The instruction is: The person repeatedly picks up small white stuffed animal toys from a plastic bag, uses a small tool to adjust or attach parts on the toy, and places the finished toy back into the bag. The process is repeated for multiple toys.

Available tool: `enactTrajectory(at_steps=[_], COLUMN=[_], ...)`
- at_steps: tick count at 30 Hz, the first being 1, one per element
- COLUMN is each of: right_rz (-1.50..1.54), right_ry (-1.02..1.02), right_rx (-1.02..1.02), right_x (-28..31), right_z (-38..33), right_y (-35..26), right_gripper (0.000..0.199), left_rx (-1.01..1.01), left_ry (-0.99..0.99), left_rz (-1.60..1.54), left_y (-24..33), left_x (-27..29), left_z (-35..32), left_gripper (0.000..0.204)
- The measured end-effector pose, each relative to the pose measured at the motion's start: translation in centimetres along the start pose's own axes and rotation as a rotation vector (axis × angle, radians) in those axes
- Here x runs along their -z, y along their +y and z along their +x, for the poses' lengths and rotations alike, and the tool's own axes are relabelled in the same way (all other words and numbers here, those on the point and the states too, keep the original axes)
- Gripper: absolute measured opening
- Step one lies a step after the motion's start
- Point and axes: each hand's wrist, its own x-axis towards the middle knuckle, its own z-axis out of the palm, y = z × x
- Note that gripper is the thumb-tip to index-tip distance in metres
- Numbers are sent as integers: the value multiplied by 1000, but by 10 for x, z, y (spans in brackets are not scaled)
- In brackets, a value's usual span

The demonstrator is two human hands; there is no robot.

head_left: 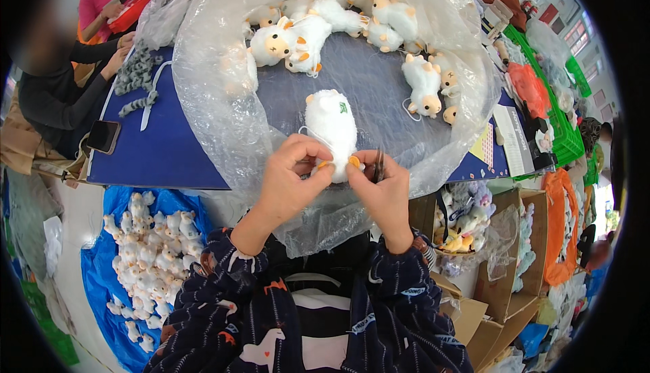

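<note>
Over the blue counter [169,149], on a big clear plastic bag [230,102], both hands are holding a white fluffy toy sheep [332,129]. The left hand [292,173] is pinching its bottom end, fingers closed tight. The right hand [386,187] is pinching too, and seems to be holding something thin. Holding the toy steady and working slowly would help. More sheep [423,82] are lying behind.

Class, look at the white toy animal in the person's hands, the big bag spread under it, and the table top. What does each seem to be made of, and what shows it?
White toy animal: likely plush fabric, fuzzy and matt, with orange feet.
Big bag: thin clear plastic film, glossy and wrinkled; the table shows through.
Table top: smooth, flat, dark blue; material unclear.
</note>
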Motion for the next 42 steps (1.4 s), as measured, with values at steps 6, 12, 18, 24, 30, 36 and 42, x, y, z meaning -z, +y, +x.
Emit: enactTrajectory(at_steps=[6,12,18,24,30,36,42], right_rz=[293,357,223,498,758,752,-188], right_ry=[-173,-184,-92,-149,-305,-246,-34], right_rx=[-170,-136,9,35,-125,-142,328], right_x=[18,19,10,7,14,-2,-10], right_z=[3,1,0,2,19,23,4], right_y=[-2,-1,-14,-30,-34,-43,-29], right_gripper=[22,24,23,19,18,20,25], left_rx=[13,-30,-204,-181,-504,-12,13], left_ry=[-45,-66,-26,-102,-137,-126,-9], left_rz=[-23,-71,75,-174,281,-126,-235], left_y=[1,8,17,20,26,15,12], left_x=[11,13,18,25,30,23,22], left_z=[1,-3,-5,1,16,16,20], left_gripper=[17,17,19,19,37,45,44])
